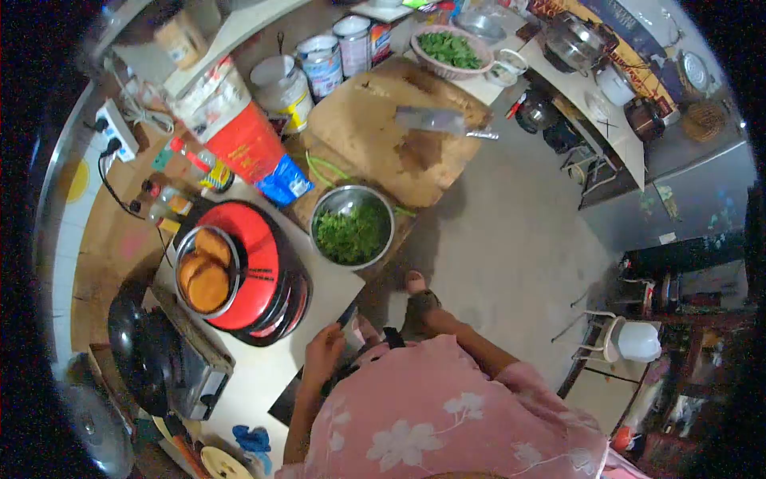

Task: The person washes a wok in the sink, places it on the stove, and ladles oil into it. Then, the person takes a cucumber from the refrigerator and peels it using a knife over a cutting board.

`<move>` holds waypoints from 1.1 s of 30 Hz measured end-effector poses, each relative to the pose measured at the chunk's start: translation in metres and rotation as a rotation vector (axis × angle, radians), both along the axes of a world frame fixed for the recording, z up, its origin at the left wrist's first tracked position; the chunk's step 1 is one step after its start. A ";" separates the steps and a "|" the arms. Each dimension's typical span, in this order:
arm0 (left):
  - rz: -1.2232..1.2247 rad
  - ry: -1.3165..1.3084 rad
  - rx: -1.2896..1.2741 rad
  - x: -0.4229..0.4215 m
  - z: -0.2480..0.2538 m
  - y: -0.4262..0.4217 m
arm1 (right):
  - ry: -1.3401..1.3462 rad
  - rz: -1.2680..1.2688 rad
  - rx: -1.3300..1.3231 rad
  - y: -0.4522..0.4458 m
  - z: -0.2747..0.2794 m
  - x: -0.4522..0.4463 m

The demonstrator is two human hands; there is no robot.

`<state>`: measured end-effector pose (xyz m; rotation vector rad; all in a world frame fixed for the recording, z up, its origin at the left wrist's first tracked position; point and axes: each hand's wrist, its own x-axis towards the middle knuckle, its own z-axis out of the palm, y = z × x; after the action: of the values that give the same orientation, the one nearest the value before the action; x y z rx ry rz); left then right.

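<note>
Beside the counter's front edge, my left hand [325, 347] is closed around a thin dark object [349, 314] that I cannot make out. My right hand [435, 319] hangs low in front of my pink clothing; its fingers are not distinct against something dark. Ahead, a steel bowl [353, 227] holds chopped greens [351, 237]. A cleaver [431, 120] lies flat on the wooden cutting board [351, 108]. Left of the bowl, a steel dish with round orange-brown pieces [209, 287] rests on a red and black appliance [257, 239].
Behind the board stand tins [319, 64] and a pink basket of leafy greens [451, 52]. A red bag [247, 144] and bottles [171, 199] are at the left, above a black wok [140, 351]. A white jug [638, 342] sits at the right.
</note>
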<state>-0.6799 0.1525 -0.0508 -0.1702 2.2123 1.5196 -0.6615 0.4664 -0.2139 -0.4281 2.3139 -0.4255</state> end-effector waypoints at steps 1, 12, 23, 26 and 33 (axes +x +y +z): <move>-0.003 0.022 -0.002 -0.003 0.003 0.005 | 0.022 -0.003 -0.002 0.000 0.014 -0.015; -0.044 0.089 -0.122 -0.082 -0.015 0.159 | 0.064 -0.020 -0.109 0.144 0.081 -0.115; -0.394 0.151 -0.183 -0.155 0.022 0.319 | 0.103 -0.416 -0.126 0.322 0.084 -0.128; -0.440 0.248 -0.201 -0.173 0.014 0.333 | 0.193 -0.543 -0.159 0.326 0.087 -0.131; -0.522 0.119 -0.069 -0.220 0.013 0.386 | -0.122 -0.564 -0.183 0.324 0.081 -0.118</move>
<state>-0.9003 0.5384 -0.0381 0.4545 2.1680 1.1873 -0.7799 0.7906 -0.1324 0.1767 2.2585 -0.9125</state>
